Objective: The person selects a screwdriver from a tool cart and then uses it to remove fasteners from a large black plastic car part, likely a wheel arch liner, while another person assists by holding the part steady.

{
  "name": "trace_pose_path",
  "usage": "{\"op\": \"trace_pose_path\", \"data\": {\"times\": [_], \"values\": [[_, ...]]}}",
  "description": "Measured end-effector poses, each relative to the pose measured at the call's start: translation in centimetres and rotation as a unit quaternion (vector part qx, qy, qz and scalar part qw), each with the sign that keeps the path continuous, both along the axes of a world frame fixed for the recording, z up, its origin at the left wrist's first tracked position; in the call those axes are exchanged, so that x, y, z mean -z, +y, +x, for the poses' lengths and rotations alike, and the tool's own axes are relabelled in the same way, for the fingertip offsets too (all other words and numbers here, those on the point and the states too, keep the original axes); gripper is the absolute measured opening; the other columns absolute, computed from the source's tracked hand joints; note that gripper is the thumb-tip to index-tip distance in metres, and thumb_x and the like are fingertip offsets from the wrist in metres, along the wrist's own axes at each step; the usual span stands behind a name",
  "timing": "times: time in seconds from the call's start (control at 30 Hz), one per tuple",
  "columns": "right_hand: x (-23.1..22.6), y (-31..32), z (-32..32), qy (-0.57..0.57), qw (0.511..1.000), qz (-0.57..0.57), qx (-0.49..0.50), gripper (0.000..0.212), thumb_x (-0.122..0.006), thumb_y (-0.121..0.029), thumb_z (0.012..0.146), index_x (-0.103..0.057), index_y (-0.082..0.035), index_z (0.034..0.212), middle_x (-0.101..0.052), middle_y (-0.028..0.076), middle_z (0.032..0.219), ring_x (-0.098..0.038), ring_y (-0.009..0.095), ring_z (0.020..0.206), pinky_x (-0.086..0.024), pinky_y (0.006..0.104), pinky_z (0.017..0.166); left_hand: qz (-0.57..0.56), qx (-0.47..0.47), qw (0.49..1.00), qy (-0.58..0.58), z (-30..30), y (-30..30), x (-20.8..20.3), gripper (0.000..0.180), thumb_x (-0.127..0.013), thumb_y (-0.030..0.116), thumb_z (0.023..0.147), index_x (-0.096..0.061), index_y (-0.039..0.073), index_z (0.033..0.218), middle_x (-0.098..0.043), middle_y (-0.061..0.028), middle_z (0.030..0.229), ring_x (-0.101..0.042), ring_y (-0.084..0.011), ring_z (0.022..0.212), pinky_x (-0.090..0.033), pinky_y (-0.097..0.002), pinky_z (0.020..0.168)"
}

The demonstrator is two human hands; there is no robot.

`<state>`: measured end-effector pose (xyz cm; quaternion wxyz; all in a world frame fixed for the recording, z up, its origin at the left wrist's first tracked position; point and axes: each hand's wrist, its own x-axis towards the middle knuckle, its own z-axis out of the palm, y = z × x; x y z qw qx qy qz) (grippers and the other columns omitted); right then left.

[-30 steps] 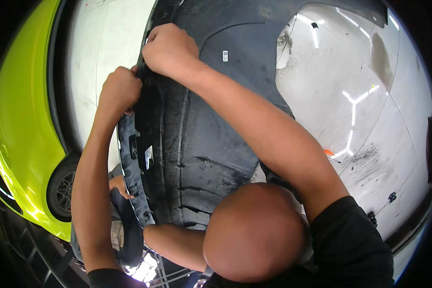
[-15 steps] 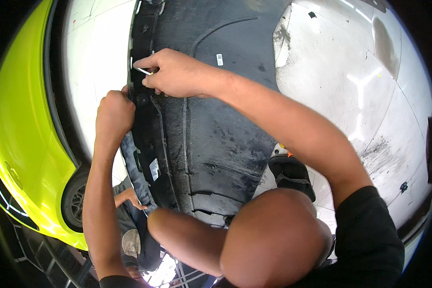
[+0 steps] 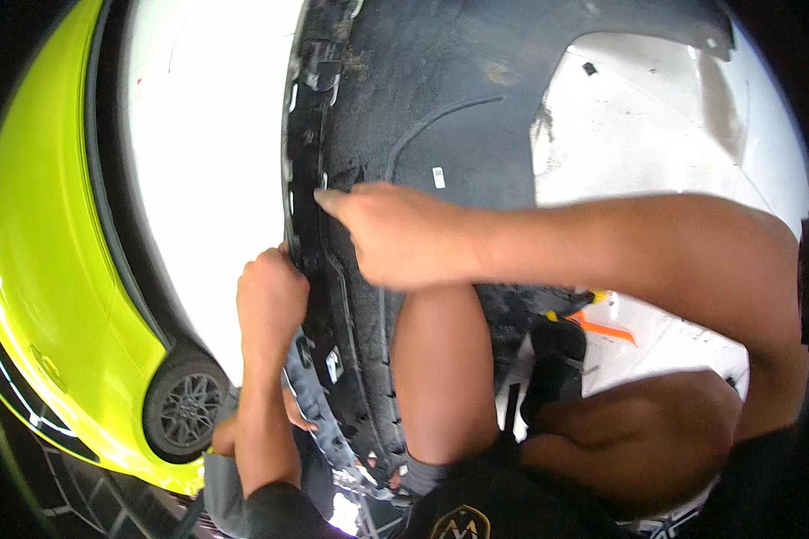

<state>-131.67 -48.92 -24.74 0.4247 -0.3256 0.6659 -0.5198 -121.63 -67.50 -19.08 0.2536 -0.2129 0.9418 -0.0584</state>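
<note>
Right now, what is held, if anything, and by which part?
The left grip seemingly holds the slotted black strip by its left edge; whether the right grip holds anything is unclear.

A lime-green car (image 3: 40, 225) stands at left — dark wheel (image 3: 187, 411) showing — beside pale floor (image 3: 216, 171).

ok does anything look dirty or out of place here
The large black panel looks dirty, with a tan smudge toward the top of the picture. A small black scrap lies loose on the white floor, perhaps dropped.
</note>
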Motion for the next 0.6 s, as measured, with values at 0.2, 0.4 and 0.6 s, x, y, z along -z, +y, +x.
{"op": "trace_pose_path", "data": {"times": [0.2, 0.4, 0.6], "values": [[3.9, -2.8, 5.2, -0.169, 0.935, -0.107, 0.292, 0.038, -0.061, 0.001, 0.087, -0.059, 0.013, 0.123, -0.065, 0.032, 0.100, -0.068, 0.045, 0.090, -0.055, 0.0467, 0.077, -0.028, -0.001, 0.999, 0.023, -0.9, 0.1, 0.0, 0.033, -0.050, 0.013, 0.104, -0.061, -0.008, 0.082, -0.059, -0.0328, 0.073, -0.059, -0.0536, 0.073, -0.044, -0.0547, 0.062], [4.8, -3.8, 8.9, -0.307, 0.843, -0.249, 0.366, 0.039, -0.065, 0.001, 0.089, -0.059, 0.009, 0.127, -0.067, 0.020, 0.099, -0.070, 0.028, 0.084, -0.054, 0.0375, 0.071, 0.006, -0.019, 1.000, 0.021, -0.8, -0.1, -0.7, 0.032, -0.050, 0.011, 0.104, -0.056, -0.008, 0.079, -0.055, -0.0292, 0.065, -0.054, -0.0449, 0.055, -0.041, -0.0464, 0.055], [1.4, -8.6, 8.8, -0.318, 0.803, -0.268, 0.428, 0.038, -0.066, 0.001, 0.089, -0.060, 0.008, 0.126, -0.063, 0.019, 0.096, -0.068, 0.027, 0.080, -0.054, 0.0376, 0.070, -0.008, -0.070, 0.998, 0.000, -0.6, -2.6, -3.6, 0.026, -0.058, 0.009, 0.098, -0.058, -0.007, 0.078, -0.057, -0.0205, 0.061, -0.048, -0.0157, 0.057, -0.043, -0.0402, 0.054]]}}
